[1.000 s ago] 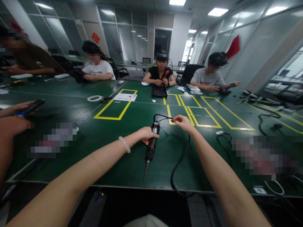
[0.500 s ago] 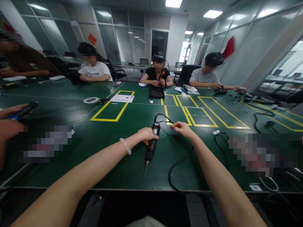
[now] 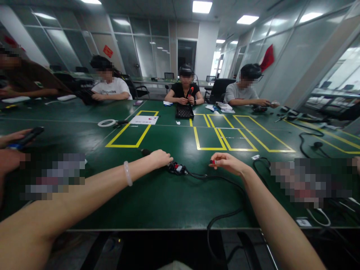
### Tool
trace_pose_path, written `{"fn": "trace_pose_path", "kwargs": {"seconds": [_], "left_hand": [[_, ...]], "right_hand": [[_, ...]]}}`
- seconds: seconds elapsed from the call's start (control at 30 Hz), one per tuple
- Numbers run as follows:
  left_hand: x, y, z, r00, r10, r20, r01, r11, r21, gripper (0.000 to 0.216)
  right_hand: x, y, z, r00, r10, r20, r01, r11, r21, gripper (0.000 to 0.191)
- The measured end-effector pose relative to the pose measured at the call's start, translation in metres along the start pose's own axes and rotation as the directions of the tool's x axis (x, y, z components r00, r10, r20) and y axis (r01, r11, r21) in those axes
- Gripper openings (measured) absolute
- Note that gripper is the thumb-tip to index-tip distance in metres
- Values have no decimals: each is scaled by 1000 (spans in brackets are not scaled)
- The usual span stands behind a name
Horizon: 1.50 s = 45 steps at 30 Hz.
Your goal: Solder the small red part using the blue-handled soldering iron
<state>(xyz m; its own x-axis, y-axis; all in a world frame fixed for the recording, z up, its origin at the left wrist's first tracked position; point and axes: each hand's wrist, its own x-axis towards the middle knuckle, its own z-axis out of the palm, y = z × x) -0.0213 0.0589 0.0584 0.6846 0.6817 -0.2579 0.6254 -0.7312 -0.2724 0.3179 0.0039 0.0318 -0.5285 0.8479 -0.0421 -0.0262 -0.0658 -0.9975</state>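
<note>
My left hand (image 3: 161, 159) is closed round a black electric screwdriver (image 3: 177, 168) low over the green table. Its rear end, with red and silver parts showing, faces right, while a dark part of its front pokes out beyond my wrist; my hand covers the middle. From the rear end a black cable (image 3: 222, 178) runs right, then bends down over the table's near edge. To the right, apart from the screwdriver, my right hand (image 3: 231, 162) pinches a small red and black piece (image 3: 213, 162) between its fingertips. Its exact kind is too small to tell.
Yellow tape outlines (image 3: 210, 149) mark the green table (image 3: 180, 210). A white sheet (image 3: 144, 119) and a white ring-shaped roll (image 3: 107, 123) lie ahead to the left. Co-workers sit across the table, one by a black tray (image 3: 184, 111). Another person's hands (image 3: 17, 138) are at left. Blurred-out items lie on both sides.
My left hand has moved left and turned the screwdriver from pointing toward me to pointing left, its rear end now at right. My right hand has shifted slightly right and down with the small piece.
</note>
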Motion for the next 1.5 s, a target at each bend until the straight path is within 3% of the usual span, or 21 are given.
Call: {"fn": "trace_pose_path", "kwargs": {"seconds": [0.13, 0.33, 0.4, 0.47, 0.57, 0.7, 0.77, 0.87, 1.03, 1.17, 1.37, 1.5], "left_hand": [[2, -17, 19, 964, 199, -175, -187, 979, 86, 25], [2, -28, 34, 819, 390, -420, -357, 920, 160, 29], [0, -28, 36, 806, 391, -445, -351, 920, 171, 30], [-2, -27, 37, 826, 345, -445, -305, 939, 161, 34], [-7, -26, 37, 878, 156, -452, -135, 988, 78, 47], [-17, -21, 39, 875, -199, -441, 127, 974, -187, 51], [-21, -17, 42, 854, -322, -409, 185, 922, -339, 47], [-24, -10, 47, 823, -439, -361, 209, 824, -526, 41], [-24, -3, 55, 807, -505, -304, 217, 734, -644, 37], [-24, -3, 60, 806, -527, -271, 224, 694, -684, 37], [-19, 1, 62, 800, -574, -177, 223, 557, -800, 40], [-14, 5, 57, 792, -605, -88, 283, 491, -824, 51]], "right_hand": [[12, 4, 23, 998, 12, 61, -16, 998, 61, 24], [9, 19, 79, 937, 109, 331, -142, 987, 76, 30], [3, 21, 98, 909, 133, 395, -181, 980, 88, 32], [-3, 21, 113, 873, 165, 460, -226, 971, 79, 35], [-5, 14, 124, 843, 184, 506, -239, 970, 44, 35], [7, 2, 112, 942, 73, 328, -96, 994, 56, 30], [18, -1, 104, 982, -15, 191, 1, 997, 75, 25], [35, -1, 101, 993, -120, 22, 116, 986, 117, 21], [58, 7, 110, 979, -92, -180, 130, 968, 213, 20], [72, 20, 109, 963, -21, -269, 101, 952, 288, 23], [85, 43, 101, 946, 35, -321, 84, 933, 350, 30], [85, 50, 99, 950, 24, -312, 98, 924, 369, 31]]}}
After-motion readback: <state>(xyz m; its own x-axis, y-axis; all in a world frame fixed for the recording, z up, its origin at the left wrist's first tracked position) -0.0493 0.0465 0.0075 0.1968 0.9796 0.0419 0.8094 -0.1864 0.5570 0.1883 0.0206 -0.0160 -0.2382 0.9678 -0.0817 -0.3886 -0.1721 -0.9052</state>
